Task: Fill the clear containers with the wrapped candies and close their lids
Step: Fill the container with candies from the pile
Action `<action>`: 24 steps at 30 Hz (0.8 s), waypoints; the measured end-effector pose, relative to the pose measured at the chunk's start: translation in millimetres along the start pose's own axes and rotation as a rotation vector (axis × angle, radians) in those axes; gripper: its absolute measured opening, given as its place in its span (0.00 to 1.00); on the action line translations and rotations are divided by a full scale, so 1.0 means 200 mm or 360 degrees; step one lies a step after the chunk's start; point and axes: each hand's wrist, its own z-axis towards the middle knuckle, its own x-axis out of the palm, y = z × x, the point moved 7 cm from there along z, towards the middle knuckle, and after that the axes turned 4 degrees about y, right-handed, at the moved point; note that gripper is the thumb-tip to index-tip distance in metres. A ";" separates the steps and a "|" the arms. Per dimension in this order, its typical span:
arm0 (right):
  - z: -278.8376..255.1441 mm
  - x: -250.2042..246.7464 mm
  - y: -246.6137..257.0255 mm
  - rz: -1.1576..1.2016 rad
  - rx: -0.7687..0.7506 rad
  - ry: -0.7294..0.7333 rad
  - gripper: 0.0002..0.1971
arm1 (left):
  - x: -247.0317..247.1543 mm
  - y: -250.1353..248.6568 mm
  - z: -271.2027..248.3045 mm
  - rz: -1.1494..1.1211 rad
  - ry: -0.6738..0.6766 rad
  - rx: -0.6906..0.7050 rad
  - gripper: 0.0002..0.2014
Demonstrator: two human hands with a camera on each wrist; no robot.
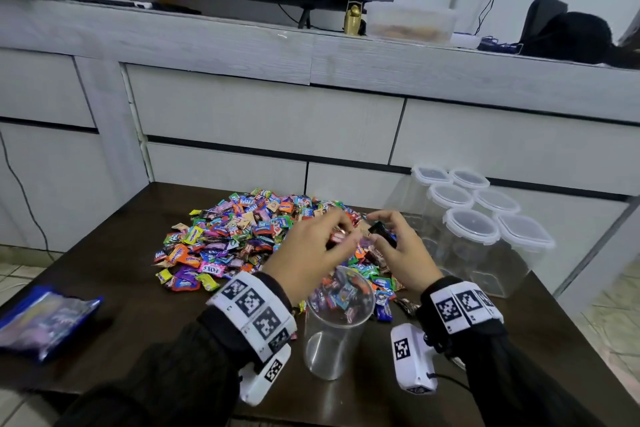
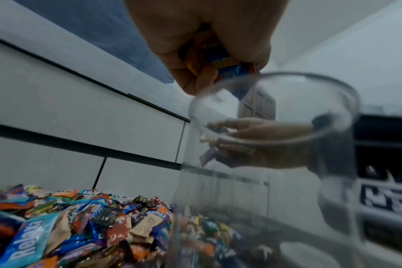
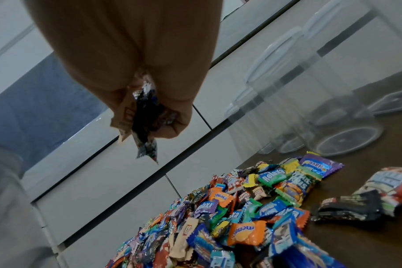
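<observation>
A heap of wrapped candies (image 1: 239, 239) lies in the middle of the dark table (image 1: 131, 305). In front of it stands an open clear container (image 1: 337, 326) with no lid; its lower part looks empty. My left hand (image 1: 341, 234) hovers above the container's rim (image 2: 276, 76) and grips orange and blue candies (image 2: 220, 63). My right hand (image 1: 375, 229) is beside it, just right, gripping dark and beige wrapped candies (image 3: 142, 119). Several clear containers with shut lids (image 1: 478, 229) stand at the right of the table.
A blue packet (image 1: 45, 319) lies at the table's left front. Torn candy bags (image 3: 388, 188) lie right of the heap. White cabinet drawers (image 1: 263, 114) rise right behind the table. The lidded containers stand close to the table's right edge.
</observation>
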 end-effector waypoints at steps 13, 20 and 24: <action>-0.07 -0.08 0.08 0.0079 -0.0087 -0.0089 0.13 | 0.20 -0.08 -0.05 0.0319 0.0465 0.0410 0.04; -0.05 -0.08 0.20 0.0185 -0.0182 -0.0065 0.15 | 0.22 -0.12 -0.05 0.0504 0.0640 0.0556 0.07; -0.05 -0.06 0.21 0.0175 -0.0176 -0.0057 0.13 | 0.21 -0.10 -0.07 0.0593 0.0705 0.0537 0.07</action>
